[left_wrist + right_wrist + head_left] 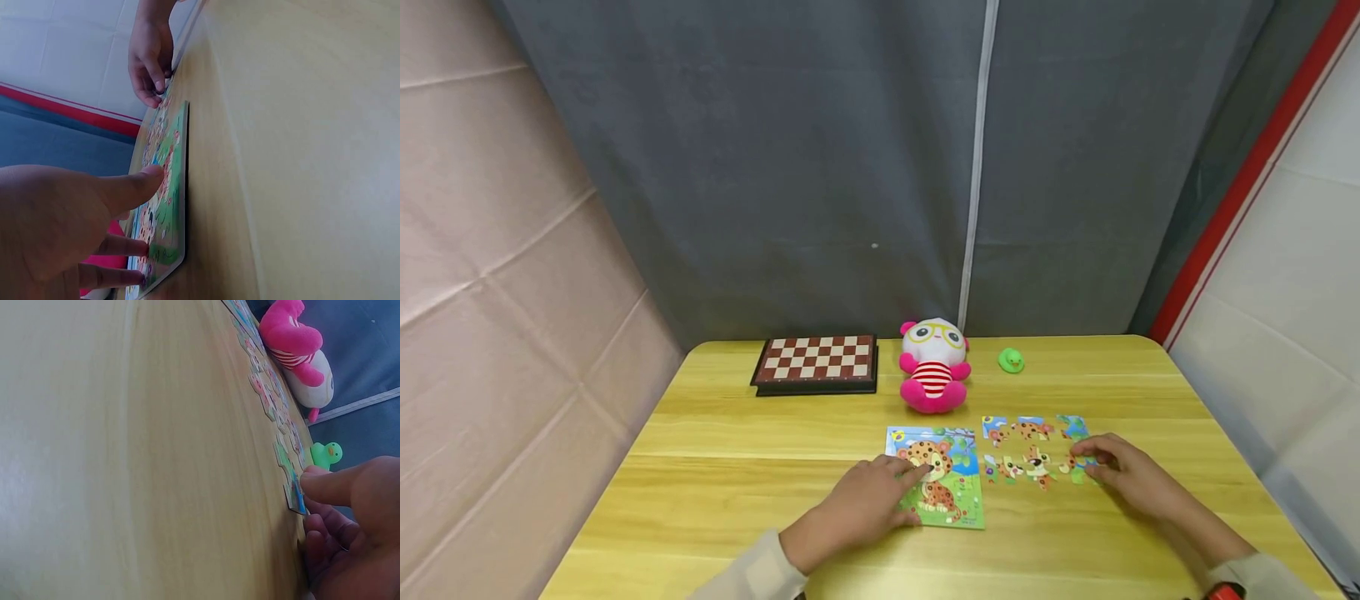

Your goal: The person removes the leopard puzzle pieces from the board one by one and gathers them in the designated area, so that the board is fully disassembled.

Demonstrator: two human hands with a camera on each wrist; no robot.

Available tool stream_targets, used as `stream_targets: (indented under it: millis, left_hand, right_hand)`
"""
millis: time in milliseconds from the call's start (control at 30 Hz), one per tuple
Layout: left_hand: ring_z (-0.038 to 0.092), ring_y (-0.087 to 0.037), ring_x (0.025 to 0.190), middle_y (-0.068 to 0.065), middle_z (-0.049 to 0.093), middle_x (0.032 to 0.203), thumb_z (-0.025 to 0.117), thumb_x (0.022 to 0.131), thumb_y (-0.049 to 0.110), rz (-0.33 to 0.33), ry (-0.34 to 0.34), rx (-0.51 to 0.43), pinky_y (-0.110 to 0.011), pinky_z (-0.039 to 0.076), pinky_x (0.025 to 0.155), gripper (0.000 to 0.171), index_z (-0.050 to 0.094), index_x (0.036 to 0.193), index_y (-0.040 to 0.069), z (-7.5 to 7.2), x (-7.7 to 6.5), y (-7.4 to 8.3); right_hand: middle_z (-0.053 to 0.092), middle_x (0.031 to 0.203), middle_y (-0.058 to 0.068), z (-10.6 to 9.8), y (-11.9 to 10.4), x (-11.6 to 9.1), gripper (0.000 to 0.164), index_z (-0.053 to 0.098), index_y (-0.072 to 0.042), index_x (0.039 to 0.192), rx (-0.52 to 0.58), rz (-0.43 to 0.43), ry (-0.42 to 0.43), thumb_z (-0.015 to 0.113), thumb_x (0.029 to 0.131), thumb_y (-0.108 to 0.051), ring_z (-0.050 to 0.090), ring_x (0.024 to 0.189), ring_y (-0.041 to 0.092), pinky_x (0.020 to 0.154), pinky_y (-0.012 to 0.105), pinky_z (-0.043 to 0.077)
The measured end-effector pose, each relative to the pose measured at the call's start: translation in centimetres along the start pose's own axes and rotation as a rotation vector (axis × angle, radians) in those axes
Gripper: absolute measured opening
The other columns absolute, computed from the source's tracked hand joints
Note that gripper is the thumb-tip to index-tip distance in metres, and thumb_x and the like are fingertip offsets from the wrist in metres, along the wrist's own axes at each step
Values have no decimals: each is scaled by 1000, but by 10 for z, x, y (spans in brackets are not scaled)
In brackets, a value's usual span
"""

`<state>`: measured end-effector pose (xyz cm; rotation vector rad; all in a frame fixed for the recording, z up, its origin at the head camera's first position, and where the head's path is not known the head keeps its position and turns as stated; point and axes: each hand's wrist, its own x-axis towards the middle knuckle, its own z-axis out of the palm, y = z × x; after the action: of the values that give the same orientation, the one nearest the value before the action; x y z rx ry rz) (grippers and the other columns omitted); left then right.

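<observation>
The left hand (868, 500) lies with its fingers straight and spread, the tips of at least 2 touching the picture board (962, 493), which reaches forward and right from under them. That light, flat touch looks about right: enough to stop the board sliding on the table (722, 500), without hiding much of the leopard. The right hand (1123, 475) has its fingers bent, with the thumb at the end piece (295, 499); I cannot tell whether the thumb and forefinger pinch it or only touch its edge. The other loose pieces (1036, 461) lie just left of those fingertips, in 2 rough rows with a gap between, and the board is beyond them. To handle this piece well, I would grip it by opposite edges rather than press on its face, since something so thin is likely to skid or tip. Sliding it flat should be safer than lifting, and small nudges should spare the neighbours near the fingertips. Let the bent spare fingers ride clear of the pieces. The duck toy (1011, 361), forward of the right fingertips, is well out of the way.
</observation>
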<state>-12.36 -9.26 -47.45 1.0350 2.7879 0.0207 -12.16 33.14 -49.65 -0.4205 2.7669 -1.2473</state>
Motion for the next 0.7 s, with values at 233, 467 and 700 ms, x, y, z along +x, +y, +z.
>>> stream_targets:
  millis: [233,467,700]
  left_hand:
    - [48,-25,142,-3,47,158,64,93,60,17,45,-116,-49,46,112,78,40,160,26,2,1,-14]
    - [31,-31,154,-2,38,165,68,91,59,29,71,-203,-56,33,120,81,42,159,22,3,-1,-35]
    - [6,-39,159,4,14,173,66,88,68,48,-10,-274,-72,15,120,94,29,164,29,10,-2,-53]
  right_hand:
    - [65,120,15,-5,1,0,24,65,1,124,34,-28,-24,63,100,-1,57,100,6,81,17,50]
    - [66,123,16,-13,-7,0,27,63,0,128,20,-35,-45,64,101,-5,58,102,6,80,20,53]
    - [68,123,14,-6,-17,7,28,65,-2,127,9,-101,-39,66,100,-5,58,101,8,79,24,52]
